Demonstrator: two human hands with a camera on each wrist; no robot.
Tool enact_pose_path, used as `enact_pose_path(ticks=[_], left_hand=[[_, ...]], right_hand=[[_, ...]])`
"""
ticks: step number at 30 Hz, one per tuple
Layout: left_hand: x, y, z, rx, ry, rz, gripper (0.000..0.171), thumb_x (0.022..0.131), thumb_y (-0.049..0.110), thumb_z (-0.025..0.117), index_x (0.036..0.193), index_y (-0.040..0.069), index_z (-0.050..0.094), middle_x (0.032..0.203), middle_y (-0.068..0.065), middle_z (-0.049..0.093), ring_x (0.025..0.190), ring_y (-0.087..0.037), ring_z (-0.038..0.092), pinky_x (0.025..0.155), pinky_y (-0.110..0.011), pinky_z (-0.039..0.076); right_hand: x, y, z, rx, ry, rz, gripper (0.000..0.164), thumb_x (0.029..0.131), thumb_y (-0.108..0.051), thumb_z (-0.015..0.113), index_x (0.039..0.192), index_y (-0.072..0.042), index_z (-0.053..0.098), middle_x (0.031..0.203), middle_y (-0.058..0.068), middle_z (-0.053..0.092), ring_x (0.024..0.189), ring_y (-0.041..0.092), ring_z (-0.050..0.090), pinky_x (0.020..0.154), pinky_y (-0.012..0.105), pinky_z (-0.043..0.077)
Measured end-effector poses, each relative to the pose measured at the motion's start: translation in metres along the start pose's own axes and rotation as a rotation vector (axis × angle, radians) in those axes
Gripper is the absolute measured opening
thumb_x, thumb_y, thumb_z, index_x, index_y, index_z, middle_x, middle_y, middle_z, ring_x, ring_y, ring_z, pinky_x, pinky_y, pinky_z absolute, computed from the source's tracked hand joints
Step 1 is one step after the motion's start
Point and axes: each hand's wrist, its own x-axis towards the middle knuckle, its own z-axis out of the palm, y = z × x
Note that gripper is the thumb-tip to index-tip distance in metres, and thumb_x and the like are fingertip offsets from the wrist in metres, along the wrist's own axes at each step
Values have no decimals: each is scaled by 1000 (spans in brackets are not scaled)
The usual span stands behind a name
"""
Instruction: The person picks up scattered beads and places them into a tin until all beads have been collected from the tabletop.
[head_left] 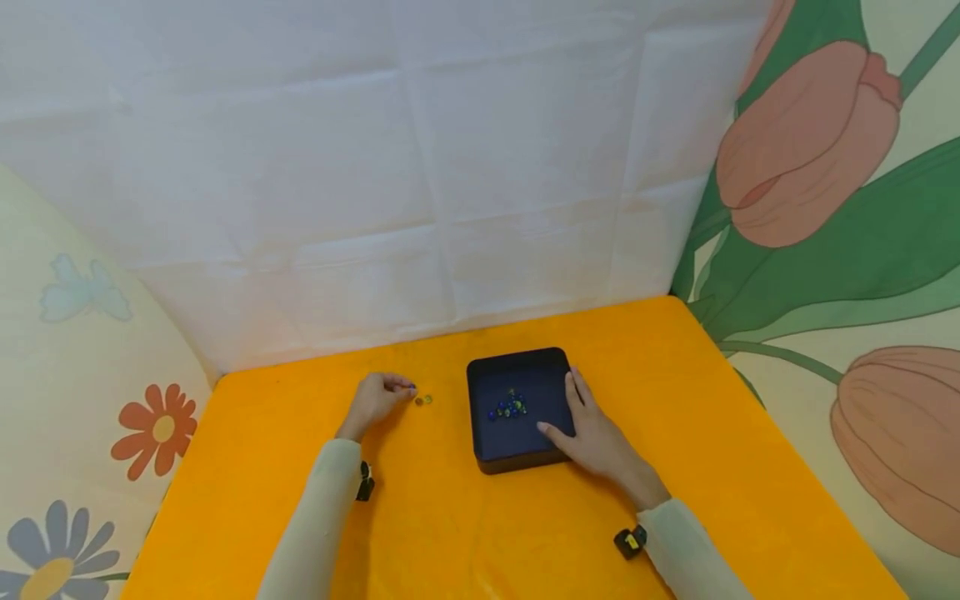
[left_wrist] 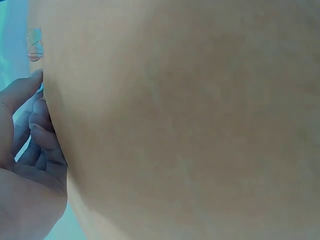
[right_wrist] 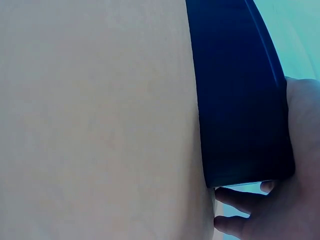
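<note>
My left hand pinches a small blue marble between thumb and fingertips, just above the table. Close beside those fingers lie two loose marbles, an amber one and a greenish one. To the right stands a square black tray with a heap of blue and green marbles on its bottom. Gripping the tray's right wall, my right hand has its thumb over the rim and its other fingers along the outside. The left wrist view shows the left hand partly, with the pinched marble mostly hidden.
A yellow cloth covers the table. Behind it hangs a white sheet, and printed flower panels stand at both sides. Each wrist wears a small black camera.
</note>
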Motion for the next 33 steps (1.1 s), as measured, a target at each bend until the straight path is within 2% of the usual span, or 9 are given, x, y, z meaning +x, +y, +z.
enact_pose_path(ticks=[6,11,18,24,27,30,33], left_hand=[[-2,2,-1,-4,-14,5,23,102,28,72,114,10,79,115,-12,78,99,-23,68,89,-40,54],[-3,4,-3,-33,-48,0,22,101,26,72,114,10,79,115,-13,78,102,-25,68,89,-41,54],[-3,6,-8,-65,-43,-19,28,103,32,70,120,11,76,119,-13,76,101,-23,66,82,-32,50],[-4,21,-15,-116,-38,35,34,102,40,70,124,14,76,121,-14,75,103,-29,66,83,-35,52],[-4,33,-17,-114,-26,70,32,101,41,72,121,16,77,116,-16,75,94,-29,63,78,-34,49],[-5,46,-17,-99,-23,95,30,100,42,73,117,19,77,104,-23,72,73,-23,51,64,-30,42],[-9,60,-16,-97,-28,125,28,98,44,74,114,21,77,98,-27,71,63,-19,42,57,-28,36]], right_hand=[[-1,1,1,0,-2,2,108,98,-70,56,170,-13,0,179,10,-7,150,45,45,108,58,52],[-1,0,1,8,-1,4,107,99,-69,57,170,-14,-1,179,9,-7,146,44,50,102,55,56],[-2,0,1,13,-1,0,109,98,-72,56,170,-13,0,179,9,-7,149,45,46,106,58,53],[-3,-1,0,15,-6,2,109,98,-72,55,170,-13,-1,179,10,-7,151,45,44,109,59,51],[-2,-1,-1,15,2,2,109,98,-72,56,170,-13,0,179,9,-7,151,45,44,109,59,50],[-1,-1,-2,12,1,3,109,98,-71,56,170,-12,0,179,10,-7,151,45,44,109,59,51],[-1,-2,-3,10,-4,2,108,99,-69,57,170,-12,0,179,10,-7,150,45,45,108,59,51]])
